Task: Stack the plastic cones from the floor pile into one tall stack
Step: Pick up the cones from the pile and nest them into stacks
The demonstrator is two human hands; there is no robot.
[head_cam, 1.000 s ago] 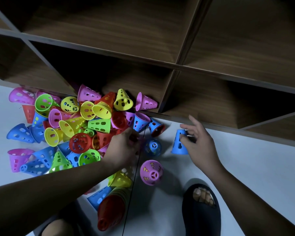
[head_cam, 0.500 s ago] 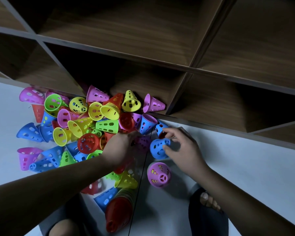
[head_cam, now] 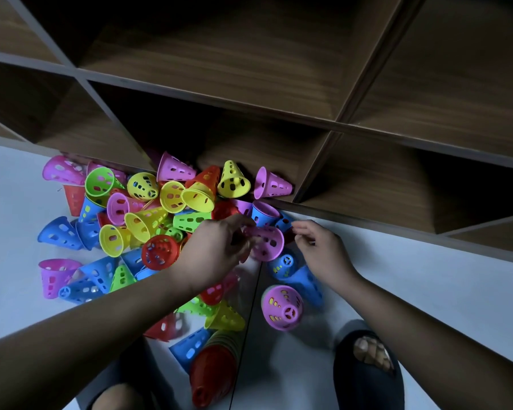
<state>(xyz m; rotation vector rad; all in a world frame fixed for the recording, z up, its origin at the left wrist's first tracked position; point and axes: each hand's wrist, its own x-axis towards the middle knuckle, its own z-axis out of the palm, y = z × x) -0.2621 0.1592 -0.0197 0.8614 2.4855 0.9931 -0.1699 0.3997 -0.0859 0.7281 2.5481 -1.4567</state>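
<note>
While the left hand (head_cam: 216, 250) pinches a pink cone (head_cam: 267, 242) at the edge of the pile (head_cam: 148, 214), the right hand (head_cam: 323, 247) hovers beside it, loosely curled, apparently empty. Next, likely: nest it onto the red stack (head_cam: 212, 377) near the feet.

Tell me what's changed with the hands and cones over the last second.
The right hand carried a blue cone leftward, set it down and let go. The left hand drew a pink cone from the pile and grips it. The pile, red stack and standing pink cone stayed put.
</note>
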